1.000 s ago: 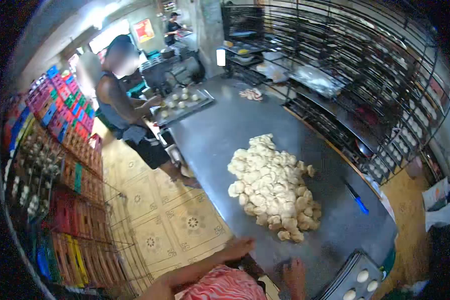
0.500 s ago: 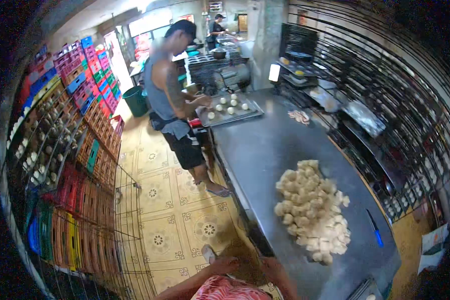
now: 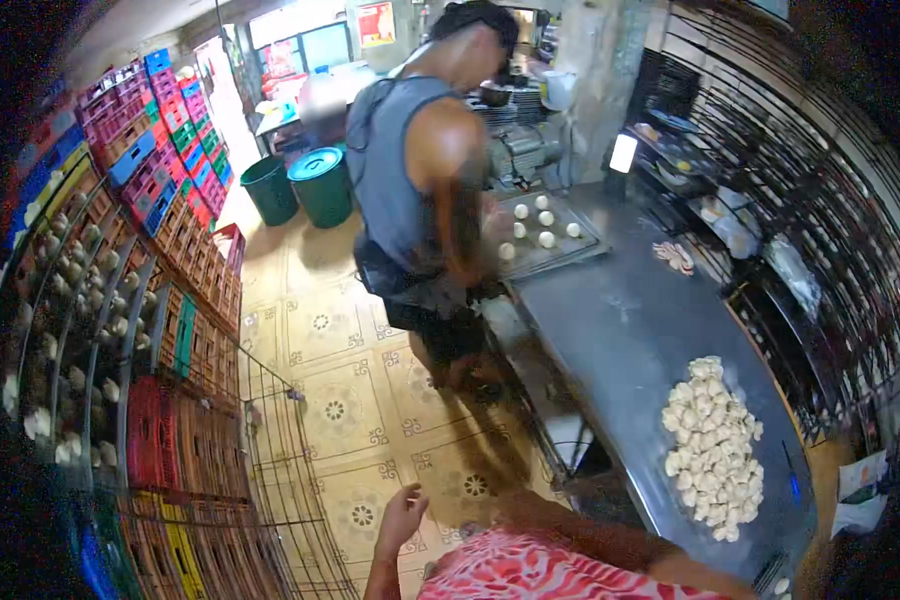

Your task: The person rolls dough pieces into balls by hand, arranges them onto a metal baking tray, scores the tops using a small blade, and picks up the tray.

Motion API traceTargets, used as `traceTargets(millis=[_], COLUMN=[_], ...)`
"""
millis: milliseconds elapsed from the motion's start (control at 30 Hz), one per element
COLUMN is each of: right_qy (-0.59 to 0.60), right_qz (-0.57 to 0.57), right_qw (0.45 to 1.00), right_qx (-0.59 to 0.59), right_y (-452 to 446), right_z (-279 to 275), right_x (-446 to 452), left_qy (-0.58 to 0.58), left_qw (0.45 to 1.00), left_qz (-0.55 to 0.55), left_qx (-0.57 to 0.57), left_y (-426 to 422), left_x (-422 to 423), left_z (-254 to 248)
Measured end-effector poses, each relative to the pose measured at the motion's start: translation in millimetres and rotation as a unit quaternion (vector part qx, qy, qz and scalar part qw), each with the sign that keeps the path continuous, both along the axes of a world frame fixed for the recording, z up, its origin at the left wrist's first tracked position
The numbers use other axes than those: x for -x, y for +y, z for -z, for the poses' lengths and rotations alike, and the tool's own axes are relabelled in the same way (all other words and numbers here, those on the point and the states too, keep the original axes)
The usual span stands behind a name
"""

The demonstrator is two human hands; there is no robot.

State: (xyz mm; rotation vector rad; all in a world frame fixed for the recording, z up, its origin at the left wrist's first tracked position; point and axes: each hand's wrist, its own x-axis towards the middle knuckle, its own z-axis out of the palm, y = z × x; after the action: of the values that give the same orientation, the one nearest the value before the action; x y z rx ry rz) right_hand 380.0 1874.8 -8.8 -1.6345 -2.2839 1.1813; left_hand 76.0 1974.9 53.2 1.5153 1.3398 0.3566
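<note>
My left hand point(image 3: 403, 515) is raised over the tiled floor at bottom centre, its fingers loosely bent and apart, with nothing in it. My right hand point(image 3: 530, 512) is a dark blur in front of the patterned red-and-white shirt point(image 3: 540, 570); its fingers cannot be made out. To the right, a heap of pale dough pieces point(image 3: 712, 450) lies on the metal table point(image 3: 620, 330), away from both hands. A knife with a blue handle point(image 3: 795, 486) rests beside the heap.
A co-worker point(image 3: 410, 170) stands at the table's far left corner, beside a tray point(image 3: 570, 252) of round dough balls. Stacked crates point(image 3: 160, 150) and a rack point(image 3: 90, 330) line the left. Green bins point(image 3: 320, 188) stand behind. Dark racks point(image 3: 820, 200) fill the right.
The view has swung left and nearer the co-worker, so the table and dough heap sit further right. My left hand has lifted; my right hand has drawn in from the table's edge.
</note>
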Motion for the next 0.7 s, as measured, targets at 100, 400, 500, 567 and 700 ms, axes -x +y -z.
traceTargets(millis=[100,400,500,567,700], right_qy=[-0.002,0.159,0.078,0.052,0.111], right_qz=[-0.072,0.003,-0.065,-0.081,-0.043], right_qw=[0.997,0.976,0.990,0.987,0.983], right_qx=[0.011,0.149,0.098,0.127,0.139], right_y=[88.8,329.8,430.1,485.0,585.0], right_z=[-4.8,-21.4,-82.8,-95.5,-62.5], right_x=[27.5,115.7,147.0,158.8,190.3], left_qy=[-0.022,0.070,0.132,0.061,0.001], left_qw=[0.996,0.973,0.938,0.851,0.826], left_qz=[-0.090,-0.212,-0.250,-0.440,-0.436], left_qx=[0.015,0.059,0.201,0.279,0.357], left_y=[56.7,170.5,146.3,145.1,214.0], left_x=[30.2,184.1,258.7,268.0,292.7], left_z=[-16.0,187.1,236.4,211.8,189.8])
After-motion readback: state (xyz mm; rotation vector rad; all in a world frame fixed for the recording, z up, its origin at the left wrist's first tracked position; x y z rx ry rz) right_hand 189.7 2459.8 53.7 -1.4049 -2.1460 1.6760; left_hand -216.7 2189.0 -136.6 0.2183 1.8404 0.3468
